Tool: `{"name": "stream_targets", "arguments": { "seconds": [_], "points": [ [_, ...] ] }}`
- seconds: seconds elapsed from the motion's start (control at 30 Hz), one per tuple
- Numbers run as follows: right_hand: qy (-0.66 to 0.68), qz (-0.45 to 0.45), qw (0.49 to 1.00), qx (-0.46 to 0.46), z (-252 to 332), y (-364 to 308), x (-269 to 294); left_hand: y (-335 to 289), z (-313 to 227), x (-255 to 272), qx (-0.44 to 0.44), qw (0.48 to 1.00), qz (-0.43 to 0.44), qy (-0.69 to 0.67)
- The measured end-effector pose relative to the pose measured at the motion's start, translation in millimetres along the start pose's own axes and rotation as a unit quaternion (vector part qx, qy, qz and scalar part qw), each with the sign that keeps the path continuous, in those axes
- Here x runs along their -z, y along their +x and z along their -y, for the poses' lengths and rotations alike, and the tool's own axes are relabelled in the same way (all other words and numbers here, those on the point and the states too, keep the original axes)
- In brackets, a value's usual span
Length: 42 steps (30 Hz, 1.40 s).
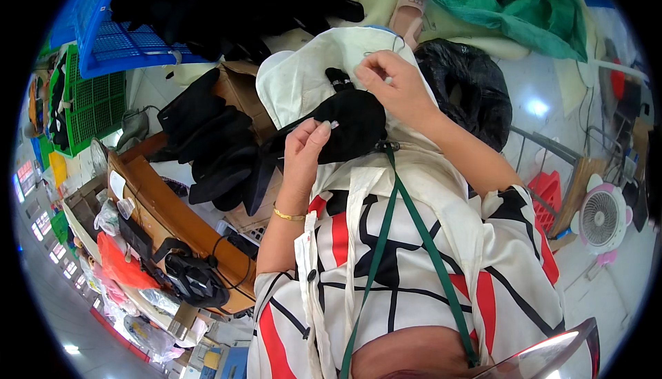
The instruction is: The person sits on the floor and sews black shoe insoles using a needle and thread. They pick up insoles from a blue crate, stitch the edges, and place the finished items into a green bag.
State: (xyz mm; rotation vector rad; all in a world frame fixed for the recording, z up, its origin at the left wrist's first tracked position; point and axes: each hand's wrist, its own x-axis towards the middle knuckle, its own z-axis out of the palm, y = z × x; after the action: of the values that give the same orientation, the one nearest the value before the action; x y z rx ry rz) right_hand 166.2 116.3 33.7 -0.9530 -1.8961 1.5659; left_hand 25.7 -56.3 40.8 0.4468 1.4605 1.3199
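Head view: left hand pinching the black fabric piece over white cloth; right hand curled near it, grip contents indeterminable. Apparently close handwork; the next move likely calls for steady left-hand hold.

At the right of my feed I see pale floor, one patch of it glaring with reflected light. To the left runs a brown wooden surface; far past it I pick out bright windows and, lower down, a glowing lamp.
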Motion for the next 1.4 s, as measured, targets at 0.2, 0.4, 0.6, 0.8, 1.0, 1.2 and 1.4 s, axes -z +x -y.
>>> {"name": "stream_targets", "arguments": {
  "seconds": [0.2, 0.4, 0.6, 0.8, 1.0, 1.2, 1.4],
  "points": [
    [0.002, 0.122, 0.984, -0.133, 26, -26, 15, -5, -1, 1, 0.02, 0.995, -0.039, -0.095],
    [0.051, 0.146, 0.973, -0.169, 18, -26, 18, -6, 0, 8, 0.002, 0.992, 0.013, -0.128],
    [0.131, 0.016, 0.986, -0.1, -21, -22, 12, 5, 13, 9, 0.045, 0.972, 0.024, -0.229],
    [0.176, -0.004, 0.979, -0.104, -47, -8, 10, 22, -14, -27, 0.039, 0.964, 0.055, -0.258],
    [0.107, 0.058, 0.987, -0.103, -42, -14, -14, 29, -11, -40, 0.013, 0.95, 0.053, -0.309],
    [0.153, 0.157, 0.948, -0.231, -53, -17, -19, 25, -15, -37, 0.03, 0.951, 0.049, -0.303],
    [0.241, 0.097, 0.946, -0.192, -37, -21, -22, 10, -41, -4, -0.018, 0.997, 0.052, -0.049]
  ]
}}
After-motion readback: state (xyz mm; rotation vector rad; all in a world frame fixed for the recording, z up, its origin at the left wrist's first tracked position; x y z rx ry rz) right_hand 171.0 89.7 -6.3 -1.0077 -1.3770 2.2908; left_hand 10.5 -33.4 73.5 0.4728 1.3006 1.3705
